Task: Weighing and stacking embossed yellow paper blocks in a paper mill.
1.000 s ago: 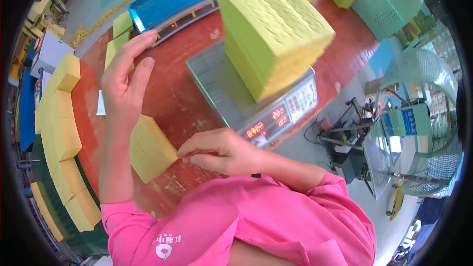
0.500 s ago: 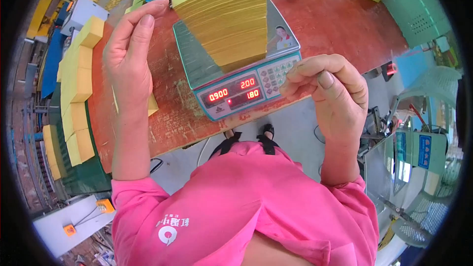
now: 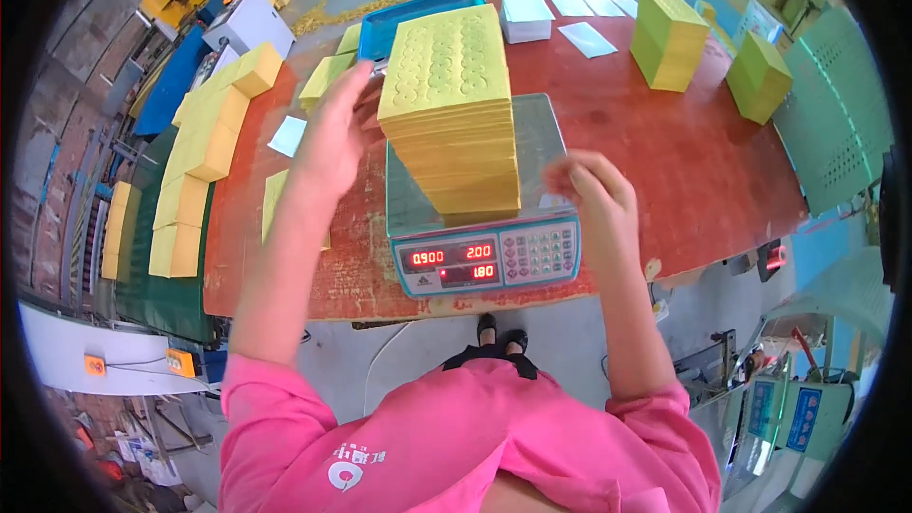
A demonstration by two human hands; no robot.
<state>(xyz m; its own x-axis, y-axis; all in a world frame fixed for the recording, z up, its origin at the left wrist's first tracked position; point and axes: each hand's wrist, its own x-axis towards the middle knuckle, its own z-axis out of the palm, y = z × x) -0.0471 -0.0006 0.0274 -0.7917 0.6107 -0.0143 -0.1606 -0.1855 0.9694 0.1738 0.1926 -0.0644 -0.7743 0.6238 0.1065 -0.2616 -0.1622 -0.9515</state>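
Note:
A tall stack of yellow paper sheets (image 3: 454, 133), its top punched with rows of coin-shaped marks, stands on the metal plate of a digital scale (image 3: 446, 264). Red digits glow on the scale's display, beside a keypad. By the stack's upper left side is my left hand (image 3: 334, 138), open, its fingers partly hidden and slightly blurred; whether they touch the paper I cannot tell. My right hand (image 3: 600, 192) hovers over the scale's right edge, apart from the stack. Its fingers are loosely bent and somewhat blurred, with nothing visible in them.
The scale rests near the front edge of a red worn table (image 3: 684, 171). Yellow stacks (image 3: 668, 43) stand far right, and more yellow blocks (image 3: 204, 147) line the left side. A blue tray (image 3: 418, 14) and white paper piles (image 3: 525, 17) lie at the back.
My view has tilted up, bringing more of the table's far side into sight. Both hands have moved closer to the stack. The right hand's tight finger bend has loosened.

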